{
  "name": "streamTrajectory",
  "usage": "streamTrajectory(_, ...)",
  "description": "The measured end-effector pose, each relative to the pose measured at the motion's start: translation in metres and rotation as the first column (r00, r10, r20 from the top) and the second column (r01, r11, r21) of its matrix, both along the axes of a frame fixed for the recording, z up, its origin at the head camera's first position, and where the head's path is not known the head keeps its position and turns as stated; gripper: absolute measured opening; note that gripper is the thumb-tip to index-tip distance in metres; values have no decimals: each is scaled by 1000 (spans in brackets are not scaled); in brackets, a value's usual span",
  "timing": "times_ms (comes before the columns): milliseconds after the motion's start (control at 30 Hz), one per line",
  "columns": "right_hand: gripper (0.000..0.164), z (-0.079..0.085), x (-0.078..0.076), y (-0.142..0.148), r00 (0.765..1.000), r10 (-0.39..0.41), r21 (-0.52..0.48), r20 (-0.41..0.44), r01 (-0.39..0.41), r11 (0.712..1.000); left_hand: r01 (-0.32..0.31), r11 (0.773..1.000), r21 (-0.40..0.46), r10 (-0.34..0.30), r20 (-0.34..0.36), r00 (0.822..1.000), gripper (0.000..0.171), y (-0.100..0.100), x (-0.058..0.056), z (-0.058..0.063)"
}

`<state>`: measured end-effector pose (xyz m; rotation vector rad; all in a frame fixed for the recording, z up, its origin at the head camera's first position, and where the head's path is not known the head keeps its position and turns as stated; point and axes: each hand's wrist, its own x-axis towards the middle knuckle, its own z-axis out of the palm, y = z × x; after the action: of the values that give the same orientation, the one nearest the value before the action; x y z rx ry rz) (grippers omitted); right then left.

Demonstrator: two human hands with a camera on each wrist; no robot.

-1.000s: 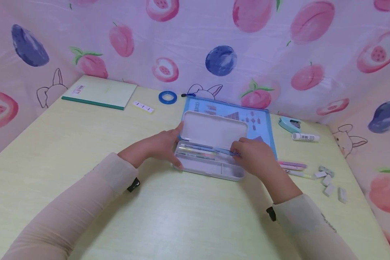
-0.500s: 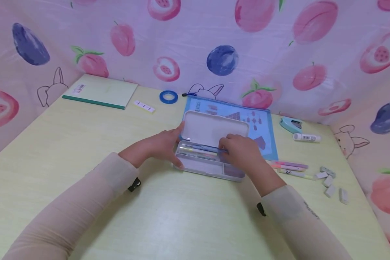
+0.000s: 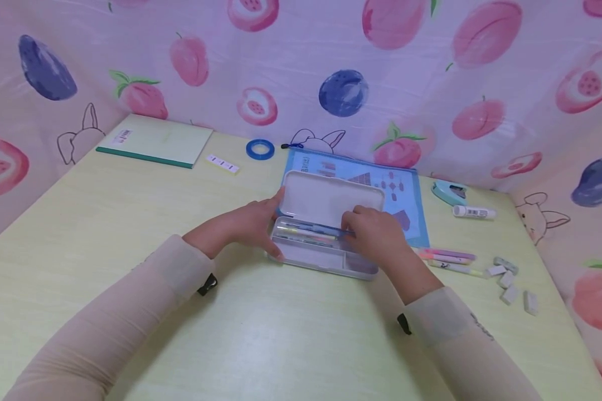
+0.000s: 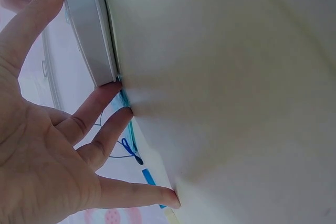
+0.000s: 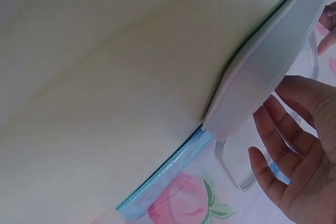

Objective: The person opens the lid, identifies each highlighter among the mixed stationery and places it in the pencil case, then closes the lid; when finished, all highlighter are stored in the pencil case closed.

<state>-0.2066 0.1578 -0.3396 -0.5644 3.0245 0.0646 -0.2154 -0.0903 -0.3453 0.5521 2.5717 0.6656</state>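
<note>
A white pencil case (image 3: 308,257) lies on the table with its lid (image 3: 326,195) folded back. My left hand (image 3: 253,224) spreads along its left end, the thumb at the front edge. In the left wrist view the left fingers (image 4: 107,129) are spread, one fingertip at the case's corner and others on the tabletop. My right hand (image 3: 376,234) reaches over the rear compartment and pinches the end of a blue pen (image 3: 318,228), its fingertips partly hidden. A yellow-and-white pen (image 3: 306,233) and other slim pens lie in that compartment. The front compartments hold nothing visible.
Under the lid lies a blue zip pouch (image 3: 406,223). To the right are several highlighters (image 3: 456,268), several erasers (image 3: 509,294), a glue stick (image 3: 474,213) and a teal stapler (image 3: 448,192). Behind on the left are blue tape (image 3: 260,156), a small label strip (image 3: 223,164) and a notebook (image 3: 155,139).
My right hand has moved left over the case, bringing the blue pen down into the rear compartment beside the other pens. It has barely moved in the last half second. My left hand stays in place.
</note>
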Motion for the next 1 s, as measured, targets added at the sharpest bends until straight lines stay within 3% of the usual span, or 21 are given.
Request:
streamTrajectory(267,17,4,3,15,1000,-29,-10,7,29,1000,-1,1000,11,1,2,1000,132,-1,-1,-1)
streamTrajectory(633,17,5,19,73,998,-54,-51,-44,52,997,2,1000,10,-2,7,1000,131,0,-1,-1)
streamTrajectory(1000,23,5,39,131,983,-177,-30,43,178,984,-14,1000,2,14,28,1000,130,1,0,1)
